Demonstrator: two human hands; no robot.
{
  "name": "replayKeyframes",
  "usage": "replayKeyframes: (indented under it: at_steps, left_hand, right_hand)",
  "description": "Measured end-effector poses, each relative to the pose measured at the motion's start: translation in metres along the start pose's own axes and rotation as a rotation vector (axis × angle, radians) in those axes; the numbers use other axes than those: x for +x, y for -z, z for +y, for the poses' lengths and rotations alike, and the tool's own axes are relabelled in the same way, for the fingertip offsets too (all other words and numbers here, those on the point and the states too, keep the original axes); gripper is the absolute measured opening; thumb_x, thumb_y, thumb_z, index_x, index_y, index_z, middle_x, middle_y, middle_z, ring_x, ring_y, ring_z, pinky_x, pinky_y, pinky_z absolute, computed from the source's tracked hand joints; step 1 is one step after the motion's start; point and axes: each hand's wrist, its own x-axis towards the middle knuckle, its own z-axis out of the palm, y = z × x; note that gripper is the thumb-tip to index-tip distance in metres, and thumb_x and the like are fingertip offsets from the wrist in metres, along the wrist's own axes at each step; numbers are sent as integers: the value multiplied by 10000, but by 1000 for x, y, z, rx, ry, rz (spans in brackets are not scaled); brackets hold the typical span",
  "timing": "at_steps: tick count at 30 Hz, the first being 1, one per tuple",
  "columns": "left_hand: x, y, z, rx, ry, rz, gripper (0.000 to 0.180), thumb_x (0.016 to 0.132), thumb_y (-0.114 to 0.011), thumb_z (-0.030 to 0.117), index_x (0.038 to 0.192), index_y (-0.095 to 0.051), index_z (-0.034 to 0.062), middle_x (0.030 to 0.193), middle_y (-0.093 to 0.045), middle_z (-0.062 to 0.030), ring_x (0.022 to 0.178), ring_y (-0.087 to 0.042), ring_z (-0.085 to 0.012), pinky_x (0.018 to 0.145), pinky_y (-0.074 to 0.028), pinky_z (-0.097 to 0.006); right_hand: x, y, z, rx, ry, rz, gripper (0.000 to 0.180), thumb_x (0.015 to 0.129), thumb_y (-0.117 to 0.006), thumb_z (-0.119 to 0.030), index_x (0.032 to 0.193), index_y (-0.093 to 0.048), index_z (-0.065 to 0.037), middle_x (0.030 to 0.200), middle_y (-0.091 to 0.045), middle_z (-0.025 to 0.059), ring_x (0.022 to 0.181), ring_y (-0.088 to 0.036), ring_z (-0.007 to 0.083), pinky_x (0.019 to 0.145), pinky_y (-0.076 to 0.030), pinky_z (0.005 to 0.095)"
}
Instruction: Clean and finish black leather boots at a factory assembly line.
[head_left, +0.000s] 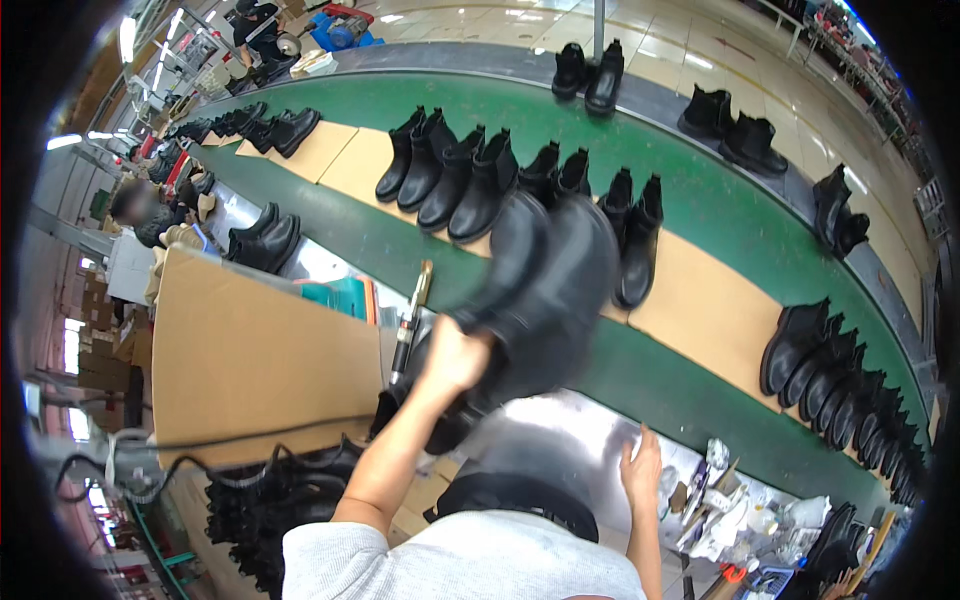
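Fingers of the left hand (460, 358) in the head view are closed around the upper parts of a pair of black boots (565, 285); their tips are hidden behind the shafts. The pair is raised between the metal table (570, 425) and the green belt (700, 365), toes pointing away from the body. The right hand (642, 468) has its thumb and fingers spread, empty, near the clutter (735, 510). With both boots in one hand, a firm, even pinch would keep them from twisting apart, and lifting the toes clear of the standing boots (485, 190) should spare the uppers from scuffs. The held pair is blurred, but looks like smooth, softly shining leather with broad rounded toes. Matt tan cardboard sheets (700, 290) contrast with the table's bright reflections.
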Motion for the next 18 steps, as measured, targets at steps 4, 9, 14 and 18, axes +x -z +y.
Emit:
replayKeyframes:
  at_steps: [4,9,14,18]
  left_hand:
    - [134,96,-29,51,-376,463,383,743,-437,1,1085,-600,-56,1005,-658,-145,887,-591,-205,835,-449,-311]
    - [314,266,-116,841,28,681,340,684,-505,77,961,-579,-105,960,-599,-316,942,-568,-451,814,-463,-472]
    - [405,354,-215,868,53,668,291,782,-539,160,991,-579,-38,992,-596,-303,962,-557,-466,861,-444,-498]
    - [376,344,-341,1078,245,436,393,810,-553,204,1122,-550,-34,1082,-580,-286,1056,-537,-428,919,-431,-453]
  right_hand:
    - [-10,-32,19,-253,7,-154,653,744,-677,-164,1290,-379,34,1328,-382,275,1209,-414,404,957,-389,488]
    - [-30,-65,39,-480,-57,-309,925,661,-744,-350,1356,-264,28,1445,-187,291,1361,-194,409,1022,-301,548]
    - [-45,-87,56,-1510,-25,-196,912,807,-607,-446,1435,-123,4,1490,-60,273,1391,-94,387,1106,-144,514]
    - [-51,-135,120,-1345,-165,-340,1014,774,-646,-471,1441,-58,16,1495,-22,279,1398,-52,392,1105,-108,539]
